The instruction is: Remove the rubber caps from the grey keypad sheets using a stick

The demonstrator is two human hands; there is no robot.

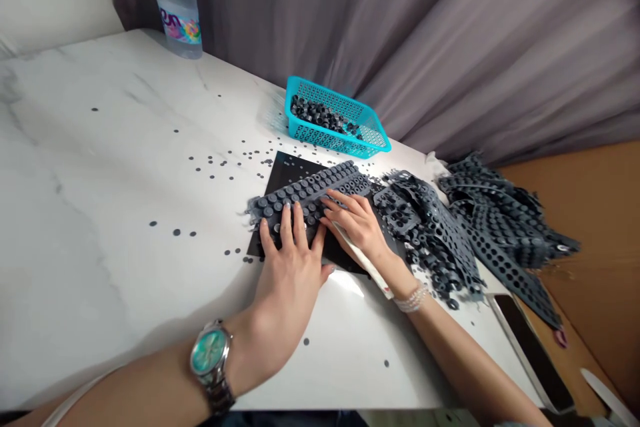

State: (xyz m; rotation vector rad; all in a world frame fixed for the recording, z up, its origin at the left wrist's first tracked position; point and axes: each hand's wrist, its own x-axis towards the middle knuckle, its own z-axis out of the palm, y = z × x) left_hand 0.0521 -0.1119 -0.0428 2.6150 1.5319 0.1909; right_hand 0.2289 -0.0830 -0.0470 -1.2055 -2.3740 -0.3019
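Observation:
A dark grey rubber sheet with rows of round studs (pixel 310 185) lies slanted across a black mat (pixel 287 165). My left hand (pixel 287 273) rests on its lower left part, fingers spread and fingertips pressing the studs. Beside it, my right hand (pixel 361 230) has its fingers closed around a slim white stick-like tool (pixel 367 265), whose tip is hidden near the sheet's lower edge. The fingertips of that hand touch the sheet.
A blue basket (pixel 337 145) of small black rubber pieces stands behind the mat. Punched rubber sheets (pixel 500 220) and loose pieces pile up at the right, near a phone (pixel 533 353). A water bottle (pixel 177 7) stands back left. Small black discs dot the white table (pixel 125 300).

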